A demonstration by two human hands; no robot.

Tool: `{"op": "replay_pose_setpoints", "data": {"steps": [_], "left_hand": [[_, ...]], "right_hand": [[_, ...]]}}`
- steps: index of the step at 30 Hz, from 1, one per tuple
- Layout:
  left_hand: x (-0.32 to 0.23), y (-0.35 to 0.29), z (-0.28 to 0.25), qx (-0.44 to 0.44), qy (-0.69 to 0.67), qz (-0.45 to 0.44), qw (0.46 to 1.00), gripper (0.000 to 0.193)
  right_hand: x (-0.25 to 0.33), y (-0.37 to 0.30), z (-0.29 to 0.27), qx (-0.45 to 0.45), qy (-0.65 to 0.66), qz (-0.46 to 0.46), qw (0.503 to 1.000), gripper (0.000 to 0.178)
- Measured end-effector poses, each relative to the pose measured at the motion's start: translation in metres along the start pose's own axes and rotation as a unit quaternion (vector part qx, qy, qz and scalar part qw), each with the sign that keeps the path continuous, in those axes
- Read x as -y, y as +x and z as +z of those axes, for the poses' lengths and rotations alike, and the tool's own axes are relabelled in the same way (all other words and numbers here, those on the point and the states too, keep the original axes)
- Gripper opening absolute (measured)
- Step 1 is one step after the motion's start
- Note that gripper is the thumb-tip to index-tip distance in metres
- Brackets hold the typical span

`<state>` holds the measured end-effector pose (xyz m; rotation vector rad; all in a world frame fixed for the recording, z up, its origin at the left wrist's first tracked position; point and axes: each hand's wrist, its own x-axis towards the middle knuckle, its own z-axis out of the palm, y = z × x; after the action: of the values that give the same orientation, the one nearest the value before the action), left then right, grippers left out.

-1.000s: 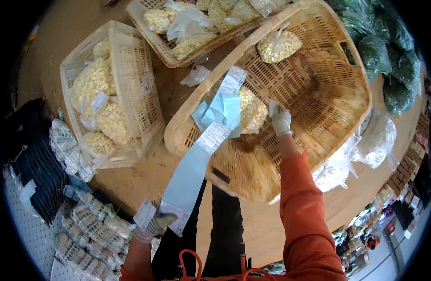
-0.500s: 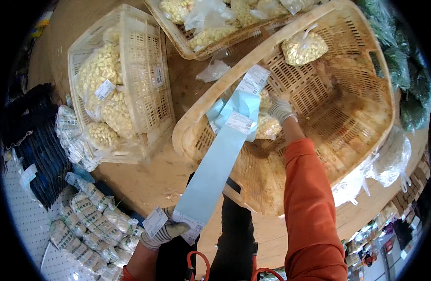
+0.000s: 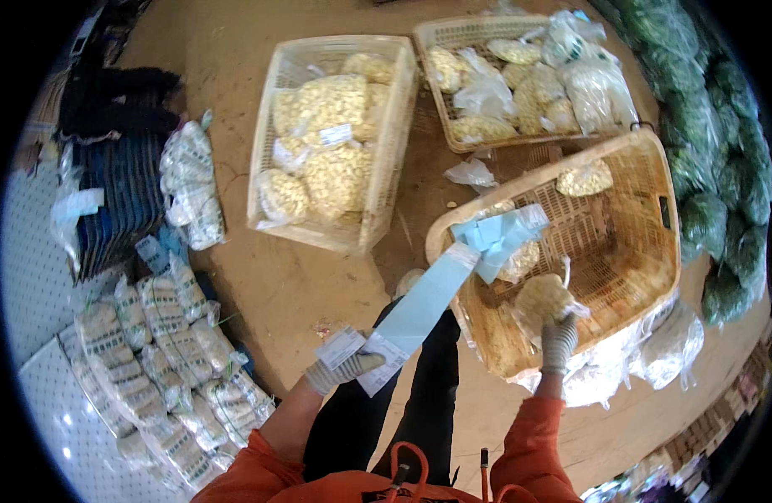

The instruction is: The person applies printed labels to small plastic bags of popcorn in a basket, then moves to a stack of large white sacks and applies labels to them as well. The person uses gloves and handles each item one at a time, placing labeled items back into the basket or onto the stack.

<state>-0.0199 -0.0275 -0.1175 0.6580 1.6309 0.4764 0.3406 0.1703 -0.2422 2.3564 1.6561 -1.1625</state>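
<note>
My left hand (image 3: 344,374), in a striped glove, is closed on a long pale-blue strip of labels (image 3: 426,298) with white printed stickers. The strip runs up to the right and bunches in folds at the rim of a stained yellowish plastic basket (image 3: 646,239). At that basket's near side my right hand (image 3: 559,345), also gloved, grips a clear bag of garlic cloves (image 3: 540,302); its tied top stands upward. Inside the basket lie another garlic bag (image 3: 584,178) at the far end and one partly hidden (image 3: 520,261) under the strip.
A crate of garlic bags (image 3: 392,180), one bearing a label, stands left of the basket. Behind is a second crate (image 3: 453,144) with more bags. Green bagged produce (image 3: 730,176) lines the right; stacked white packets (image 3: 164,352) lie at lower left. Clear bags (image 3: 667,344) sit beside the basket.
My right hand has come back toward me from inside the basket, now with a garlic bag in it. The left hand still holds the strip. The view has shifted, showing more of the crates.
</note>
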Motion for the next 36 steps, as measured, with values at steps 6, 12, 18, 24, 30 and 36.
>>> {"op": "replay_pose_setpoints", "data": {"steps": [6, 12, 18, 24, 30, 36], "left_hand": [[0.029, -0.006, 0.007, -0.023, -0.002, 0.006, 1.0, 0.036], [0.007, 0.008, -0.003, -0.061, 0.126, 0.03, 0.99, 0.039], [-0.039, 0.013, -0.005, -0.058, -0.225, 0.028, 0.972, 0.035], [-0.058, 0.007, 0.0, -0.011, -0.202, 0.069, 0.977, 0.038], [-0.043, -0.004, -0.004, 0.091, -0.144, 0.021, 0.985, 0.05], [-0.052, 0.009, 0.01, 0.088, -0.283, 0.019, 0.955, 0.045]], "right_hand": [[0.105, -0.079, -0.05, -0.006, 0.198, -0.143, 0.97, 0.054], [0.246, -0.14, -0.023, 0.232, 0.408, -0.114, 0.876, 0.056], [0.218, -0.14, 0.003, 0.349, 0.224, -0.2, 0.888, 0.041], [0.191, -0.152, 0.013, 0.406, 0.287, -0.02, 0.867, 0.02], [0.179, -0.137, 0.009, 0.361, 0.359, 0.009, 0.861, 0.016], [0.175, -0.131, 0.004, 0.346, 0.376, 0.011, 0.86, 0.016]]}}
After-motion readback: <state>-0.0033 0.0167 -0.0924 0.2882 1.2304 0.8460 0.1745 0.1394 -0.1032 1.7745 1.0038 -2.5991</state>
